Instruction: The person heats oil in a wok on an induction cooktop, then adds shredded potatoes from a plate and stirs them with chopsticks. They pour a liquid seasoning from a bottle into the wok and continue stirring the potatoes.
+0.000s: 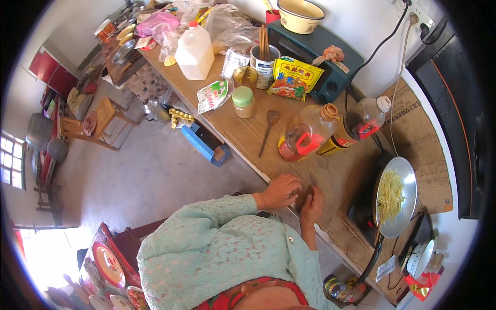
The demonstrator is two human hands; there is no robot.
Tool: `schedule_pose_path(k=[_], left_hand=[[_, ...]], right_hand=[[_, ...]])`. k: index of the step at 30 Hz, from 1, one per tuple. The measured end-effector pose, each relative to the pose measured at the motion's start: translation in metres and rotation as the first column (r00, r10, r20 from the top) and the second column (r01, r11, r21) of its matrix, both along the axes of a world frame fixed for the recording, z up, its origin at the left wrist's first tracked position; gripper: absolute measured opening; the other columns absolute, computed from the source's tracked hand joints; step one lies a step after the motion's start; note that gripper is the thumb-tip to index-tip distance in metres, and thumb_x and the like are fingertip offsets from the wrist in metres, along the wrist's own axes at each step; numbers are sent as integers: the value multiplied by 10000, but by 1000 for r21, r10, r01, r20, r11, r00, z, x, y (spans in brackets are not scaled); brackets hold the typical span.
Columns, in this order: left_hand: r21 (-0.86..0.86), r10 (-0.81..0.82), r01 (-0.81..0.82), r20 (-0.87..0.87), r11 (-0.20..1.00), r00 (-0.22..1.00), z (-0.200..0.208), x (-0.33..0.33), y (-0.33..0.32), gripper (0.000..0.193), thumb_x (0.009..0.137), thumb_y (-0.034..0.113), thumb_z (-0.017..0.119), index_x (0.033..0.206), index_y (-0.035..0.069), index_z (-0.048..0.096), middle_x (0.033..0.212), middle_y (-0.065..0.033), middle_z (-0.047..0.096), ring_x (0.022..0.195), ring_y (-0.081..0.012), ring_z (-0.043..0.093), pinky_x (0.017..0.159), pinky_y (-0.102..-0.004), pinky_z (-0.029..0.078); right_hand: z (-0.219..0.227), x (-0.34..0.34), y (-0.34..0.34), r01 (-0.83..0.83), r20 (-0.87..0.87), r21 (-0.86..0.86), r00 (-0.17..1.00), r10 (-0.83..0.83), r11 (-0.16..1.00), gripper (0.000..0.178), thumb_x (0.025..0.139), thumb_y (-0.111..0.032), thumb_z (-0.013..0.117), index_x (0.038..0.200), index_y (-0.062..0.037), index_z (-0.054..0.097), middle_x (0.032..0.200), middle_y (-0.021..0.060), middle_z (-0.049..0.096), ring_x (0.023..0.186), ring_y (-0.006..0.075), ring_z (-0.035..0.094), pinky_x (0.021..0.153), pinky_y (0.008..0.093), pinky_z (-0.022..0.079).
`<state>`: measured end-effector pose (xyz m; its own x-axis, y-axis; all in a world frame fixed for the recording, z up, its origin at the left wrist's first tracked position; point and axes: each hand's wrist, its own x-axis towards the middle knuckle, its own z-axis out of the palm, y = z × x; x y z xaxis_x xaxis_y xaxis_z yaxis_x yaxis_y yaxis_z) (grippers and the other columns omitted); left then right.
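My left hand point(280, 191) is over the front edge of the table, its fingers curled. Close beside it, my right hand point(312, 204) has its fingers bent together near the same edge. Whatever either hand may hold is hidden. Beyond them lies a wooden-handled spatula point(269, 130) on the cardboard-covered table point(243, 144). Two large oil bottles, a clear one point(310, 132) and a dark one point(361, 120), stand behind my hands. To the right, a frying pan point(409, 178) with pale shredded vegetable point(390, 197) sits on a black cooker point(364, 206).
A green-lidded jar point(243, 101), yellow seasoning packet point(294, 79), white jug point(195, 54) and can of chopsticks point(264, 64) crowd the back. The pan's black handle point(370, 267) juts past the table's front. An open blue box point(205, 144) is left of the table.
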<state>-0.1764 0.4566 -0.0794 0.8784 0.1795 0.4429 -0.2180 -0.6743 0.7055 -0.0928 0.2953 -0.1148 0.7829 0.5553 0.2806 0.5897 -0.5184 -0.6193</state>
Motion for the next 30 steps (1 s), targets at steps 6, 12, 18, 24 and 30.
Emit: schedule_pose_path(k=[6, 12, 18, 24, 30], left_hand=[[-3, 161, -162, -82, 987, 984, 9, -33, 18, 236, 688, 106, 633, 899, 83, 532, 955, -103, 554, 909, -299, 534, 781, -382, 438], [-39, 337, -343, -116, 939, 934, 15, -62, 26, 231, 700, 64, 612, 922, 66, 547, 959, -116, 558, 921, -321, 536, 800, -381, 438], [0, 559, -560, -49, 829, 828, 19, -86, 50, 216, 697, 62, 615, 904, 67, 555, 885, -100, 562, 847, -284, 566, 706, -367, 462], [-94, 698, -703, -77, 705, 711, 18, -94, 99, 221, 676, 29, 623, 883, 54, 550, 868, -97, 560, 823, -268, 569, 677, -359, 467], [132, 851, -851, 74, 508, 520, 17, -78, 186, 317, 645, 38, 655, 940, 35, 540, 1026, -131, 532, 947, -324, 511, 813, -392, 436]], right_hand=[[-10, 6, 11, -24, 107, -42, 994, 29, 999, 284, 878, -115, 479, 1147, -28, 503, 1220, 183, 477, 1135, 359, 435, 955, 448, 335], [-3, 3, 11, -17, 116, -62, 993, 24, 998, 286, 867, -96, 484, 1145, -31, 505, 1222, 174, 477, 1146, 352, 426, 959, 455, 321], [-2, 2, 13, -10, 102, -76, 995, 17, 997, 309, 849, -76, 487, 1155, -41, 506, 1220, 172, 480, 1148, 346, 427, 960, 451, 314], [2, 2, 19, 14, 65, -54, 998, -10, 998, 331, 823, -44, 506, 1154, -36, 517, 1201, 181, 500, 1127, 354, 441, 970, 434, 315], [-7, 6, 18, 32, 20, -69, 999, -30, 997, 302, 859, -86, 484, 1154, -31, 519, 1224, 188, 485, 1136, 354, 440, 977, 434, 317]])
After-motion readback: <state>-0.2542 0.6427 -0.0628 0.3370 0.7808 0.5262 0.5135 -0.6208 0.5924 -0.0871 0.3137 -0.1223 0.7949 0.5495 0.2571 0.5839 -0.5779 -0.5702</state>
